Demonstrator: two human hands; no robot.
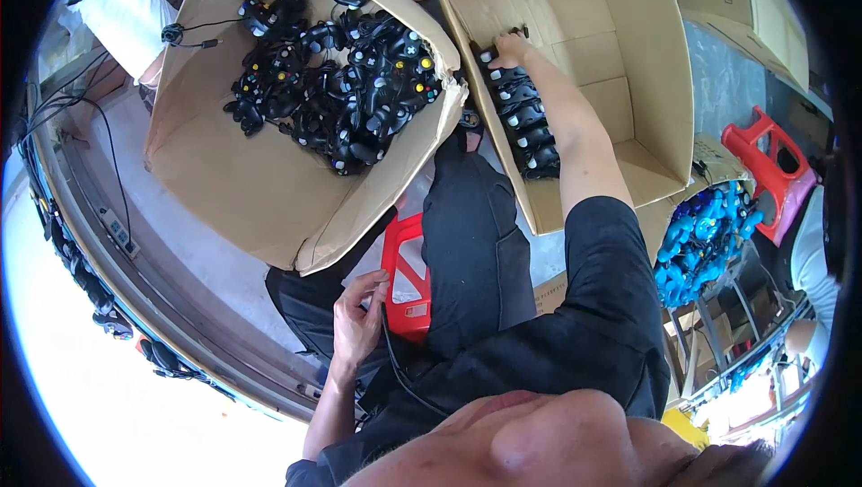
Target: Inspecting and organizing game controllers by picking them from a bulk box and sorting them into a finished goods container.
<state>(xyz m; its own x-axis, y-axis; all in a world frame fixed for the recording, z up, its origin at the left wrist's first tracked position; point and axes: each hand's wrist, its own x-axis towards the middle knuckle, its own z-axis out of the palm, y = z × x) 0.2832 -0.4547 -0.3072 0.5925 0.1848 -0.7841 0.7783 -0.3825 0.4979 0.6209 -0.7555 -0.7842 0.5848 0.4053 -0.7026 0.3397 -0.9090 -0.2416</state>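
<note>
Inside the right cardboard box, my right hand reaches to the far end of a row of black game controllers. Its fingers are curled over a black controller there, and partly hide it. My left hand is near my lap, above a red plastic stool. Thumb and fingers are pinched together on a thin black cable that trails down toward my chest. In the left cardboard box lies a tangled heap of black game controllers.
A box of blue controllers stands at the right, near another red stool. A closed carton is at the far right. Other people are partly visible at the top and right edges. A bench rail with cables runs along the left.
</note>
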